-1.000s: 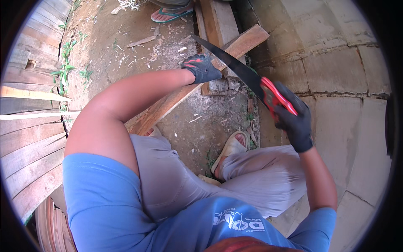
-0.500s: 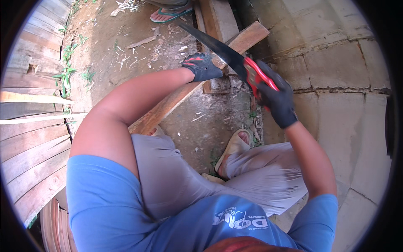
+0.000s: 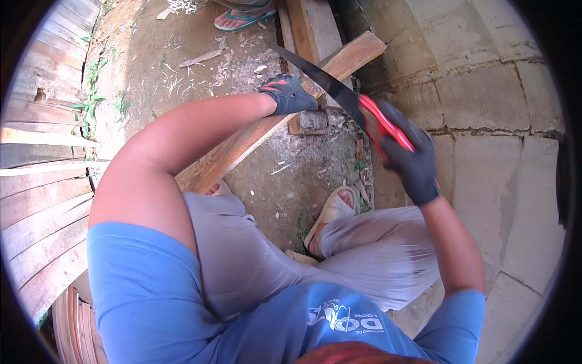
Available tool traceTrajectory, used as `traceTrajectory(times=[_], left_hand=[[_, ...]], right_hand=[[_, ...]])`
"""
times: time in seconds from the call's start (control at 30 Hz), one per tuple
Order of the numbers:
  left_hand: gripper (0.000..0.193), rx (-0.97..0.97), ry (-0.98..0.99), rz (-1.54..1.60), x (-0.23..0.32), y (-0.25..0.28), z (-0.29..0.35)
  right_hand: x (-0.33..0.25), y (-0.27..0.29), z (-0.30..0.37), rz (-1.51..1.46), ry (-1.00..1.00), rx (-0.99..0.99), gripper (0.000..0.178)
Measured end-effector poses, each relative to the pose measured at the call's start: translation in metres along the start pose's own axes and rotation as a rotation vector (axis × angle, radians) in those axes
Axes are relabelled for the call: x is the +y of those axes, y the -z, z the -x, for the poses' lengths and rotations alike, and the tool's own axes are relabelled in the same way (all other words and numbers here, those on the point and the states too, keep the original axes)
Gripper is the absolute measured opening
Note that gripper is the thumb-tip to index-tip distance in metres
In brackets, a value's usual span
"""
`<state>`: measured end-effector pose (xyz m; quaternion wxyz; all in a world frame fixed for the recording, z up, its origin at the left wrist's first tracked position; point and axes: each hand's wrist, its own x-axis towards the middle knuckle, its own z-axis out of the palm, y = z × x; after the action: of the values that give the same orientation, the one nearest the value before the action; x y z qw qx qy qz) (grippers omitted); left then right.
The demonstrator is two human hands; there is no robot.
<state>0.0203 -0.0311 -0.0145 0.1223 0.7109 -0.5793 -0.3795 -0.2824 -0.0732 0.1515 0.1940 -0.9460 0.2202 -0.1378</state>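
My right hand (image 3: 412, 159), in a dark work glove, is wrapped around the red handle of a hand saw (image 3: 325, 80). The saw's dark blade lies across a long wooden plank (image 3: 353, 56) and points away to the far left. My left hand (image 3: 288, 95), in a dark glove with red marks, is clamped over the plank just left of the blade. From there the plank slants down toward my left leg. Its far part rests across another timber (image 3: 319, 24). My left fingertips are partly hidden behind the glove's back.
A person's foot in a green-strapped flip-flop (image 3: 245, 19) stands beyond the plank. Wood shavings (image 3: 182, 6) are scattered on the dirt ground. A grey block wall (image 3: 485, 103) rises on the right, and wooden boards (image 3: 45, 200) line the left. A short wood block (image 3: 312, 122) sits under the plank.
My right hand has moved slightly right and toward me, drawing the saw back along the cut line. The left hand keeps its place on the plank.
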Motion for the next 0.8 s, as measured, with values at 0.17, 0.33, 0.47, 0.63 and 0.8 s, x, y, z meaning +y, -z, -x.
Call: traceTrajectory(times=[0.17,0.33,0.47,0.63,0.8], left_hand=[[0.064,-0.012,-0.088,-0.023,-0.005,-0.01,-0.014],[0.089,-0.033,-0.025,0.059,-0.007,0.009,-0.005],[0.092,0.011,-0.03,0.029,-0.011,0.012,-0.005],[0.085,-0.096,-0.02,0.133,-0.013,0.021,-0.003],[0.076,-0.155,-0.098,0.157,-0.003,0.025,-0.005]], right_hand=[[0.04,-0.09,-0.089,0.051,0.225,0.209,0.051],[0.02,-0.07,-0.079,-0.388,-0.297,0.061,0.051],[-0.005,-0.004,-0.016,-0.224,-0.217,0.048,0.045],[-0.039,0.06,0.052,-0.117,-0.367,0.003,0.028],[-0.049,0.076,0.048,0.01,-0.307,-0.008,0.02]])
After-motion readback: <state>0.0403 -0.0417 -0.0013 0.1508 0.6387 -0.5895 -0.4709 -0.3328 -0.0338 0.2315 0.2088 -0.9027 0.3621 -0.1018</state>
